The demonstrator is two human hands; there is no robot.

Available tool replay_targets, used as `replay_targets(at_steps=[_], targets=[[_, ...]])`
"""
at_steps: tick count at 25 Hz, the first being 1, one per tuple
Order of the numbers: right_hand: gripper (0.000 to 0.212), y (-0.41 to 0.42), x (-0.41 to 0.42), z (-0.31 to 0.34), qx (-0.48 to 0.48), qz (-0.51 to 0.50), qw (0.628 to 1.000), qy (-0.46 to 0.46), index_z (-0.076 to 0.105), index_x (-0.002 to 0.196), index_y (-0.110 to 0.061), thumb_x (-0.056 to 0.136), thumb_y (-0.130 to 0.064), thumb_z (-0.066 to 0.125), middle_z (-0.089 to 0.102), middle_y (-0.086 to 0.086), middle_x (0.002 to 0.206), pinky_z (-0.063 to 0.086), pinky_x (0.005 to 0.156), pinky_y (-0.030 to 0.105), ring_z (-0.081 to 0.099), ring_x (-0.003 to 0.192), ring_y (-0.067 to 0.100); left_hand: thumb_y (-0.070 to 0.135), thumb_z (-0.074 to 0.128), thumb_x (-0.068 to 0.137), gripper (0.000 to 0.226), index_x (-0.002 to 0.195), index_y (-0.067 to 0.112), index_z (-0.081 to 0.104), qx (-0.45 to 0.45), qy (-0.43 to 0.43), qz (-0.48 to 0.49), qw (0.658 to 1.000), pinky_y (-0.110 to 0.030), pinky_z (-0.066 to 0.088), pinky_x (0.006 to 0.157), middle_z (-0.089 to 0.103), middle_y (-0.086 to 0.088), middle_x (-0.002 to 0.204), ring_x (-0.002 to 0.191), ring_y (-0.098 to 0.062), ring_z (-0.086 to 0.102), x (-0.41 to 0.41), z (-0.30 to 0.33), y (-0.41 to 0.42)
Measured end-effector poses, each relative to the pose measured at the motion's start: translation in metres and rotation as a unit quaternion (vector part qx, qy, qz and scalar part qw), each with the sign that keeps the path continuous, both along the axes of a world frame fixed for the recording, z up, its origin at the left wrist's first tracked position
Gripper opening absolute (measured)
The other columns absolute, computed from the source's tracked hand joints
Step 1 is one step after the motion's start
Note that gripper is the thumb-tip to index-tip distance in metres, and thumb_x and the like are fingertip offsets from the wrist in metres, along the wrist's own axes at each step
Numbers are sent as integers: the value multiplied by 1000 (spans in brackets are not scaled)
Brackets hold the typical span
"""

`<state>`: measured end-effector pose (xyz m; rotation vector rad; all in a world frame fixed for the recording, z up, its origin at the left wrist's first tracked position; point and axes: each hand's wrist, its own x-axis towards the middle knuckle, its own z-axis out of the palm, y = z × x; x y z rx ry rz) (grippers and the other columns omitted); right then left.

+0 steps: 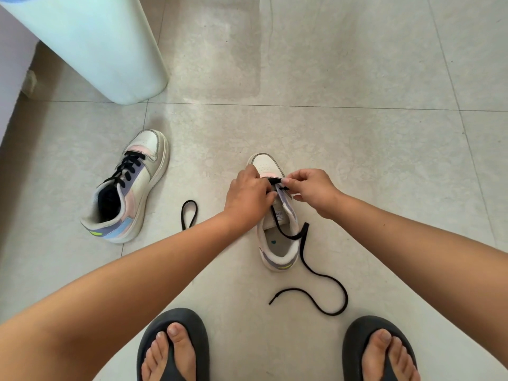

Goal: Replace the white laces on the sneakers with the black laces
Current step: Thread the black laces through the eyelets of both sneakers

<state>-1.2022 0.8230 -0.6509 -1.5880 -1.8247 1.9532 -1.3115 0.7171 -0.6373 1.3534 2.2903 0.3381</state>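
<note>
A white sneaker (277,243) with purple trim stands on the floor in front of me, toe pointing away. A black lace (324,279) crosses its lowest eyelets near the toe; one end trails over the heel onto the floor at the right, and a loop lies on the floor left of the shoe. My left hand (246,196) grips the shoe's left side at the eyelets. My right hand (313,188) pinches the black lace at the right eyelets. A second sneaker (129,188) lies to the left, laced in black. No white lace is in view.
A pale green cylindrical bin (90,45) stands at the back left. My feet in dark flip-flops (176,347) are at the bottom edge. The floor is light tile with grout lines.
</note>
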Motion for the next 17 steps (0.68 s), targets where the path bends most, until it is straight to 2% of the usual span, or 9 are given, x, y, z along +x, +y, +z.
replay_targets(at_steps=[2,5,8,11,14,17], targets=[[11,0,-6,2,-95,-81,992,37,61,80,-17,90,-14,62,64,-2,76,42,62,19,59,70,8,31,57,91,24,106,15,67,-19,-34,32,999,-35,39,92,46,-9,114,110,-25,44,0,0,5],[10,-2,-12,3,-175,-161,969,67,60,84,-17,92,-12,59,65,-6,61,41,55,16,59,58,4,29,52,94,25,107,13,66,-28,-8,12,1000,-36,40,90,45,-9,116,110,-25,43,2,-2,7],[13,0,-10,0,-203,-202,955,80,57,92,-18,95,-7,51,59,-3,62,40,56,20,54,51,3,27,42,99,31,109,2,58,-43,24,-13,999,-34,41,82,41,-13,121,112,-27,41,7,-5,7],[19,0,-4,-1,-221,-201,949,98,55,93,-16,97,-4,41,55,0,66,40,52,20,52,49,3,26,38,101,32,113,1,54,-75,47,-34,995,-34,42,79,37,-15,124,115,-29,39,11,-4,9],[15,-2,0,0,-213,-190,952,109,57,92,-14,94,-4,46,57,2,69,44,57,21,53,58,7,32,43,98,35,110,3,56,-86,34,-34,995,-37,48,83,37,-14,123,116,-27,38,13,-2,7],[13,-5,2,1,-187,-217,953,103,58,92,-14,90,-3,53,60,2,78,48,66,25,55,67,10,25,50,95,26,101,2,61,-26,-27,25,999,-37,47,81,41,-11,117,109,-24,44,16,-3,-6]])
